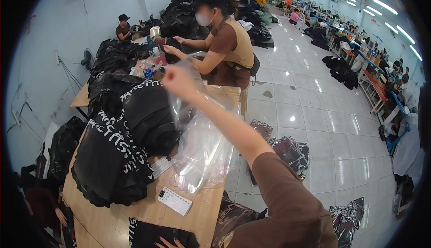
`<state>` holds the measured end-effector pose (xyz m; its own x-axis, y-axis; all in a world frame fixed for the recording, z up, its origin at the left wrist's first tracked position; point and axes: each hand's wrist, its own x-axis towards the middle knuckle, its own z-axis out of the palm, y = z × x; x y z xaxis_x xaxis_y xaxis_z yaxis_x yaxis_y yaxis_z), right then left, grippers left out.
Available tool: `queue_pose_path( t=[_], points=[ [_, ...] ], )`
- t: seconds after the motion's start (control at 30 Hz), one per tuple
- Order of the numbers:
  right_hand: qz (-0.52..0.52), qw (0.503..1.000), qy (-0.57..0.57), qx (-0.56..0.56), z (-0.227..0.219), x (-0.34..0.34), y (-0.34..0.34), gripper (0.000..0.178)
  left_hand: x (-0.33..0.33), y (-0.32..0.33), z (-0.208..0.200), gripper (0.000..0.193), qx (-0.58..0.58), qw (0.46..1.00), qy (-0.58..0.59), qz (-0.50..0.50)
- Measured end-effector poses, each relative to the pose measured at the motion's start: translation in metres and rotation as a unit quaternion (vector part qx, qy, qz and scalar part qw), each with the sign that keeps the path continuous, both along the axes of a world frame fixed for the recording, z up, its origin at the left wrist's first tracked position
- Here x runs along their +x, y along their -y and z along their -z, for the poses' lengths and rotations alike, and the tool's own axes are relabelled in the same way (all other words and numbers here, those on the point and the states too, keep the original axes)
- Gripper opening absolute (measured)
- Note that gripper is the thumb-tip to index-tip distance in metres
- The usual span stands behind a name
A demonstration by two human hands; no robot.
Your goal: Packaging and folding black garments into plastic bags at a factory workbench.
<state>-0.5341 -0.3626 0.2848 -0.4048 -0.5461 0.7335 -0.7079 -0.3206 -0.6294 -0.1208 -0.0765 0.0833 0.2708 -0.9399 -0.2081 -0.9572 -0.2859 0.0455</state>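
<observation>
My right arm reaches out across the table, and my right hand [178,81] is closed on a clear plastic bag [177,109], slightly blurred. More clear bags [202,151] lie in a loose stack below it on the wooden table. At the bottom edge my left hand [170,243] rests flat with fingers spread on a folded black garment [155,233] with white lettering; only its fingers show. Heaped black garments with white print [110,158] lie to the left of the bags. A small white card with rows of marks [175,201] lies between the bags and the folded garment.
A masked co-worker [229,41] handles dark cloth across the table, and another person [122,28] is farther back. At the left edge a co-worker's hand [61,216] shows. Bagged garments [289,154] lie on the tiled floor [323,158] at right; sewing stations stand beyond.
</observation>
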Motion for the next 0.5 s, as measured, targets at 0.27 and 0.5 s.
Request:
queue_pose_path(
  t=[0.27,0.5],
  points=[
    [-0.669,0.735,-0.027,0.107,0.085,0.332,-0.124,0.016,0.050,-0.002,0.058,0.044,-0.243,0.874,-0.420,-0.029],
    [-0.770,0.597,0.178,0.138,0.044,0.426,-0.179,0.014,0.044,-0.006,-0.046,0.046,-0.212,0.327,-0.916,-0.094]
  ],
)
